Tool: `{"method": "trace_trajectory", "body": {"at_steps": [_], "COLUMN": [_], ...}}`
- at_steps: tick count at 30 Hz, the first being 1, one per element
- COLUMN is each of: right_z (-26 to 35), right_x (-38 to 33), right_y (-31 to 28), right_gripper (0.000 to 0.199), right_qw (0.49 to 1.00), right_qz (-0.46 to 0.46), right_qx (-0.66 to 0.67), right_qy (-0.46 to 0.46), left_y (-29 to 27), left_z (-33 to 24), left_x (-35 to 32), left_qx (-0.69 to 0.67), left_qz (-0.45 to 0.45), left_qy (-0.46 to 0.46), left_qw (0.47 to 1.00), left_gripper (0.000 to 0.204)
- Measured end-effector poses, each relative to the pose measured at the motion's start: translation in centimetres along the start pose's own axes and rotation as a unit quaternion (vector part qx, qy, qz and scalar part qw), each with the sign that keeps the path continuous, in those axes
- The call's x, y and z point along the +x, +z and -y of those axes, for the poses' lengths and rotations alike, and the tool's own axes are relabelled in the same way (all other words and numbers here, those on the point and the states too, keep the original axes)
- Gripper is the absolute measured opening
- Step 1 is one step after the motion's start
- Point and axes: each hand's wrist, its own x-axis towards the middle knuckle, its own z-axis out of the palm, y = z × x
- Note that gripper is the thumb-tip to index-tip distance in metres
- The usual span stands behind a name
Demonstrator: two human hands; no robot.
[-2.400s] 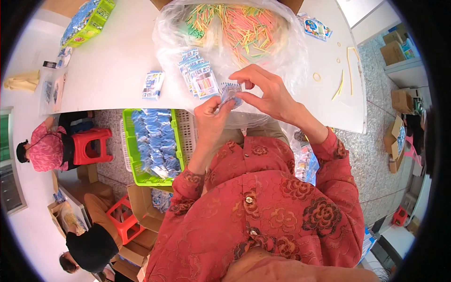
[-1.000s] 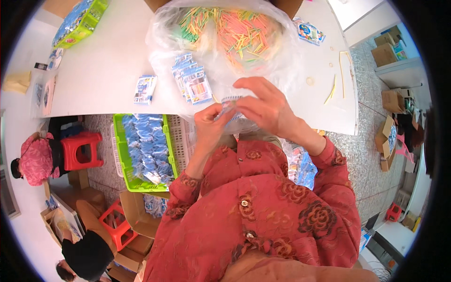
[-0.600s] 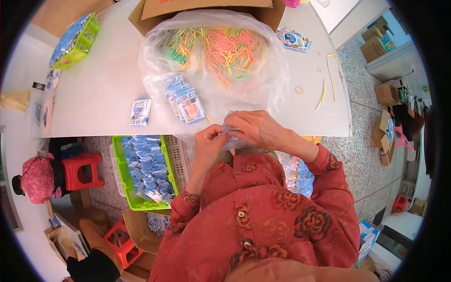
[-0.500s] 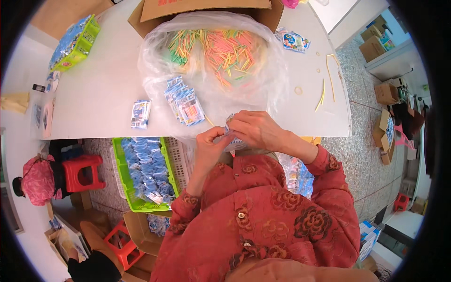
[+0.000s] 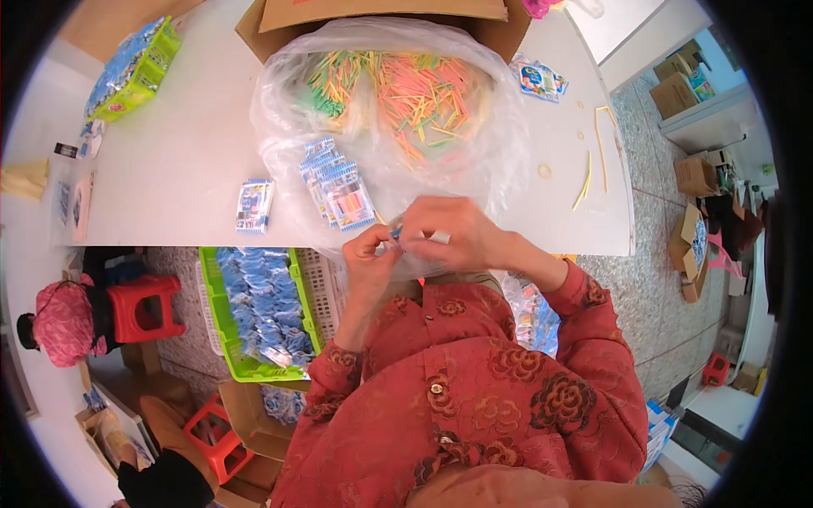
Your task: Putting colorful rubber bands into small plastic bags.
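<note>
Your left hand [image 5: 370, 254] and right hand [image 5: 450, 230] pinch a small blue packet [image 5: 395, 234], mostly hidden by fingers, at the desk's [image 5: 169, 178] near edge. Just beyond, overlapping packets [image 5: 345, 196] lie on a clear plastic bag [image 5: 278, 118], which sprawls between you and the cardboard box [image 5: 381, 13] at the far edge, coloured sticks [image 5: 421, 91] inside. Yellow strips [image 5: 583, 182] lie toward the right edge; a green basket [image 5: 146, 80] stands near the far left corner.

I'm standing in pretty bright, even light; plastic bag [image 5: 500, 161] shines at 12 o'clock, white table [image 5: 611, 182] bows at 3, corners go black.
</note>
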Motion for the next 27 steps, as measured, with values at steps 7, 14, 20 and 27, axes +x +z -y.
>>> {"method": "trace_trajectory", "body": {"at_steps": [7,14,20,27], "right_z": [-10.1,-19.0,-19.4,-21.5], "right_x": [3.8,3.9,5.9,6.9], "right_y": [-3.5,-3.0,-2.9,-3.1], "right_gripper": [0.009,0.036,0.044,0.039], "right_qw": [0.967,0.937,0.917,0.877], "right_qz": [-0.113,-0.095,0.103,0.164], "right_qx": [0.017,-0.303,-0.384,-0.447], "right_qy": [0.229,0.146,0.047,-0.063], "left_y": [-1.8,-2.5,-3.0,-2.9], "left_z": [1.0,1.1,1.2,1.5], "left_x": [0.4,0.9,1.2,1.4], "left_qx": [-0.039,-0.052,-0.057,-0.088], "left_qz": [-0.065,-0.083,-0.085,-0.068], "left_qy": [-0.109,-0.11,-0.108,-0.102], "left_qw": [0.991,0.989,0.989,0.988], "left_gripper": [0.03,0.029,0.029,0.03]}}
